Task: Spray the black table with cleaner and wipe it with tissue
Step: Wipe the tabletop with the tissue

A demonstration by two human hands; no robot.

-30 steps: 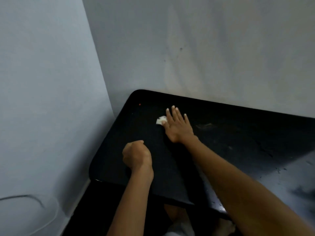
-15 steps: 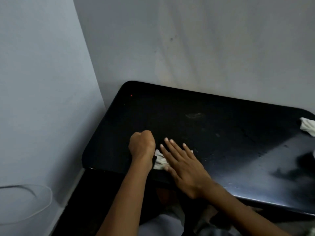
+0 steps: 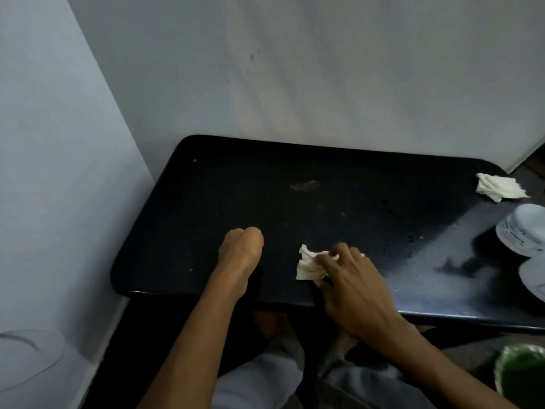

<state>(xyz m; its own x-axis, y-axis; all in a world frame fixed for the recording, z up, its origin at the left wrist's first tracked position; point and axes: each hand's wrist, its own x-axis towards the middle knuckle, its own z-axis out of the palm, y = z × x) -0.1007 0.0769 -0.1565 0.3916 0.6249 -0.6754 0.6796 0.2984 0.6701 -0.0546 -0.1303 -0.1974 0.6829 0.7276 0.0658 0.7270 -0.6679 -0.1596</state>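
since half a second ago the right hand (image 3: 351,286) has slid away from the left fist, dragging the tissue (image 3: 309,264) rightward along the near edge of the black table (image 3: 295,202). its fingers now curl over the crumpled wad, gripping it against the surface. the left hand (image 3: 242,251) rests balled tight on the tabletop, holding nothing visible. a second tissue (image 3: 498,186) lies at the far right corner, near a white bottle (image 3: 523,230).
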